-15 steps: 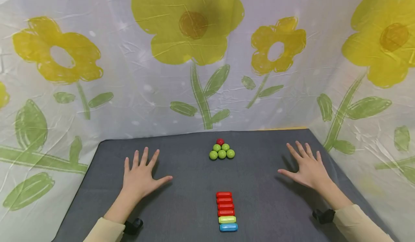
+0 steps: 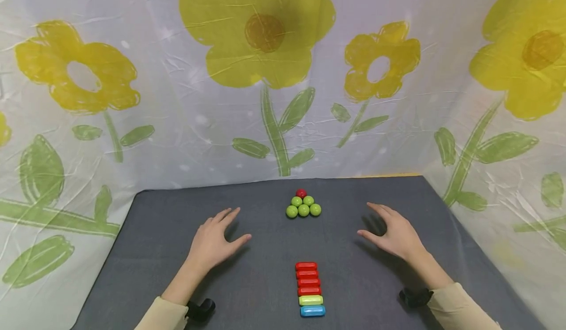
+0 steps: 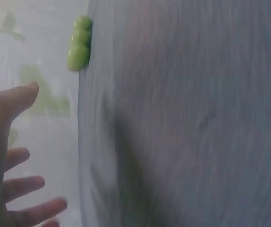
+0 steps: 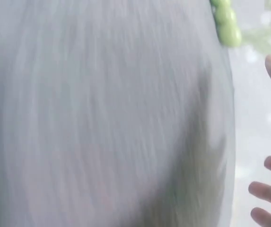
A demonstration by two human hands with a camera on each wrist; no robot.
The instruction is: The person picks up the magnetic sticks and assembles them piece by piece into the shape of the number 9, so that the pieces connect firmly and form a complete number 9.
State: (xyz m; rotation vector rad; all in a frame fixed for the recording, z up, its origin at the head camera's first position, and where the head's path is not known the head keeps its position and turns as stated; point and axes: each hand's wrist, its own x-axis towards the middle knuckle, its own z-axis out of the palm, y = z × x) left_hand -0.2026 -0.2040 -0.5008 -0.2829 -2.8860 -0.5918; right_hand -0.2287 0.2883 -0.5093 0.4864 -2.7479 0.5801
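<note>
The left hand [image 2: 212, 241] and right hand [image 2: 398, 236] hover over the left and right sides of the dark worktop [image 2: 261, 286], fingers spread and thumbs held apart. Between them, towards the far edge, five green balls [image 2: 303, 210] and one red ball [image 2: 301, 193] form a triangle, red at its far tip. Nearer, four red blocks [image 2: 308, 283], a yellow block [image 2: 311, 300] and a blue block [image 2: 312, 311] line up, blue nearest.
</note>
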